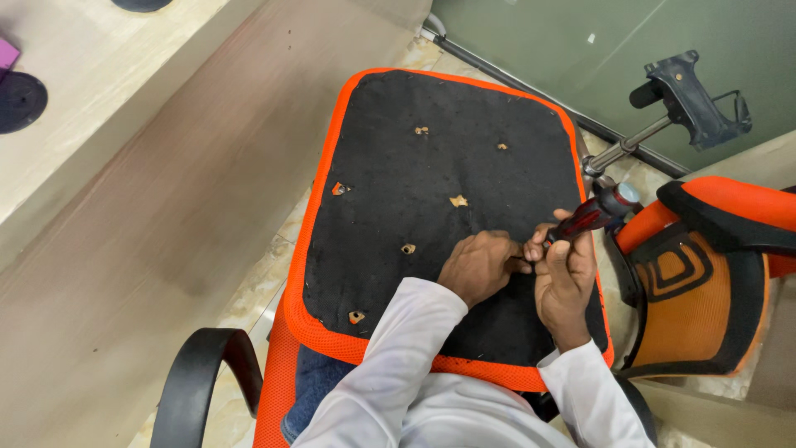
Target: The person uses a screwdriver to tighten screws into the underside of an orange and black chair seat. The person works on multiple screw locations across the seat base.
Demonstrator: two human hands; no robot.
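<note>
The right hand (566, 278) grips a red screwdriver (590, 216) tight, and its tip, maybe on a screw, could slip and poke the curled left hand (479, 265) beside it on the black seat bottom (431, 182).

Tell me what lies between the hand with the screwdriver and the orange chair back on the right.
In the head view, the right hand grips the screwdriver. Between it and the orange chair back show only the seat's orange edge and a narrow gap, too dark to read.

The person wears a white long-sleeved garment — both sleeves reach the wrists, loosely creased — leaving the left hand (479, 267) and right hand (566, 280) bare, without rings.
</note>
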